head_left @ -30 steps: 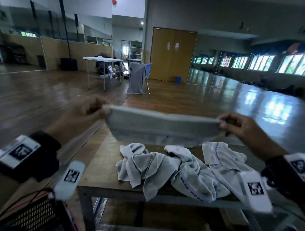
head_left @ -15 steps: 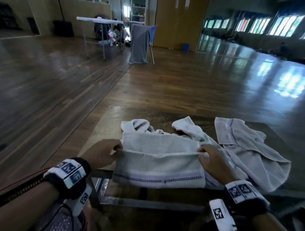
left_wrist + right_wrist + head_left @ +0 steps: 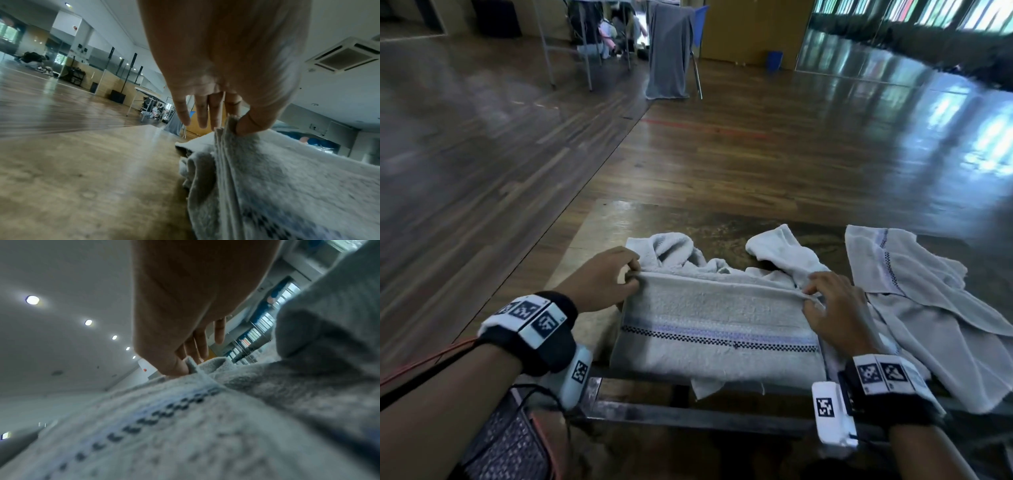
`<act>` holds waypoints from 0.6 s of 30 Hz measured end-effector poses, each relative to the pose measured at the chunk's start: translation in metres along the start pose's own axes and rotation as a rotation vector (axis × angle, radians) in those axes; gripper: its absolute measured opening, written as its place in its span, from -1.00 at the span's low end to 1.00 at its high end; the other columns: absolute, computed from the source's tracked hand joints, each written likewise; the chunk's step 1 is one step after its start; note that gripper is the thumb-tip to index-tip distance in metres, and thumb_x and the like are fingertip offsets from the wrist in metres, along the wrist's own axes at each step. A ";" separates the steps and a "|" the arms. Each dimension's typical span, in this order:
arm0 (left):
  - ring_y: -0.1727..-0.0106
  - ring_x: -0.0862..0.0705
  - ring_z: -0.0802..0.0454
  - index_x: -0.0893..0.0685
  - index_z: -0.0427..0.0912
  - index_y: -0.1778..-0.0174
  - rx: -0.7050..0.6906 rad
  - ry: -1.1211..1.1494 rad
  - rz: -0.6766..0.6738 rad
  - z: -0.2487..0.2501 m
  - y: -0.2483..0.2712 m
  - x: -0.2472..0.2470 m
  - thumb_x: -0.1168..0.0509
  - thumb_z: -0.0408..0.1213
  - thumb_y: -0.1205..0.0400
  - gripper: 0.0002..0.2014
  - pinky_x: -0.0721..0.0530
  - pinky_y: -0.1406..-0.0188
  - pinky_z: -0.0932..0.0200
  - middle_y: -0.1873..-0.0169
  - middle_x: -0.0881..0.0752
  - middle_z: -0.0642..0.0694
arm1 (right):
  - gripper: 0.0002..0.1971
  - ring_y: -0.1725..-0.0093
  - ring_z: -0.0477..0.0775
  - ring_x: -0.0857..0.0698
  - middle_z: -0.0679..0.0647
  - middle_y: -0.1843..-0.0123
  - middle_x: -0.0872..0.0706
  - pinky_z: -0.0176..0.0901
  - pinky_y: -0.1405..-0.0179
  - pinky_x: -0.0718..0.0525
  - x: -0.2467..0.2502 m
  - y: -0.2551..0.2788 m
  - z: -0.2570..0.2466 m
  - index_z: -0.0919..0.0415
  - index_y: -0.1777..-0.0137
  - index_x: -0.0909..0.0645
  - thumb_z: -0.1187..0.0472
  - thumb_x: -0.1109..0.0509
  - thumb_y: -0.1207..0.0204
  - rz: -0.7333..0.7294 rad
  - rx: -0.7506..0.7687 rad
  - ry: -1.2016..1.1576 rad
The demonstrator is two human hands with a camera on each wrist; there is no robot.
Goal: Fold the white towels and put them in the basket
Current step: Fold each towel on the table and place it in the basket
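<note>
A folded white towel [image 3: 717, 329] with a blue and black checked stripe lies on the wooden table [image 3: 599, 226], its near edge at the table's front. My left hand [image 3: 602, 279] pinches its far left corner between thumb and forefinger, as the left wrist view shows the towel's stacked layers [image 3: 226, 146]. My right hand [image 3: 832, 308] pinches the far right corner [image 3: 191, 365]. Two crumpled white towels [image 3: 784, 253] lie behind it, and another towel [image 3: 914, 294] lies spread at the right. A dark mesh basket [image 3: 506, 445] sits low at my left.
The table's metal front rail [image 3: 688, 416] runs below the towel. Shiny wooden floor surrounds the table. Far back stand a chair draped with grey cloth [image 3: 667, 51], a white folding table [image 3: 571, 44] and a small blue bin [image 3: 775, 61].
The towel was held stretched in the air a second ago; both hands have brought it down and laid it folded on the table. My view has tilted downward.
</note>
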State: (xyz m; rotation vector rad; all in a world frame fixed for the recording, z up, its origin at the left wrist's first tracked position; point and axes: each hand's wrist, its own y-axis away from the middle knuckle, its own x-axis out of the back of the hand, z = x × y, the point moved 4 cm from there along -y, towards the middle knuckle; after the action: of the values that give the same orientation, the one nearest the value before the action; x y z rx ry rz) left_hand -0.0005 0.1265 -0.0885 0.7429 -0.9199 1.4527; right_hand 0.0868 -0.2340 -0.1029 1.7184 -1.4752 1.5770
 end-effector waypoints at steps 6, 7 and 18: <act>0.11 -0.67 0.07 -0.64 -0.15 0.16 0.025 0.039 -0.037 -0.003 -0.009 -0.008 -0.32 -0.36 -0.52 -0.96 -0.59 0.20 0.32 0.13 -0.72 -0.06 | -0.85 0.03 0.09 -0.66 -0.05 0.13 -0.71 0.08 -0.16 -0.42 -0.012 -0.006 0.002 0.05 0.11 -0.59 0.25 -0.45 -0.35 -0.096 -0.015 0.022; 0.12 -0.68 0.08 -0.66 -0.14 0.16 0.025 0.040 -0.032 -0.003 -0.009 -0.007 -0.33 -0.36 -0.52 -0.95 -0.59 0.21 0.35 0.15 -0.73 -0.04 | -0.87 0.04 0.08 -0.65 -0.06 0.14 -0.70 0.05 -0.17 -0.37 -0.012 -0.007 0.005 0.03 0.11 -0.59 0.23 -0.43 -0.37 -0.105 -0.033 0.024; 0.21 -0.68 0.20 -0.76 -0.21 0.16 0.025 0.133 0.138 0.011 0.011 0.019 -0.42 -0.51 -0.44 -0.86 -0.63 0.13 0.44 0.26 -0.77 -0.02 | -0.77 0.06 -0.06 -0.57 -0.11 0.11 -0.62 -0.08 -0.08 -0.35 0.018 0.010 0.009 0.04 0.00 -0.56 0.30 -0.46 -0.41 0.016 -0.028 -0.174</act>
State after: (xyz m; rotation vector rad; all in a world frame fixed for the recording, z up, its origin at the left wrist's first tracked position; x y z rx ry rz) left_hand -0.0144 0.1259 -0.0682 0.6027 -0.8656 1.6178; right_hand 0.0797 -0.2525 -0.0931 1.8725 -1.5878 1.4377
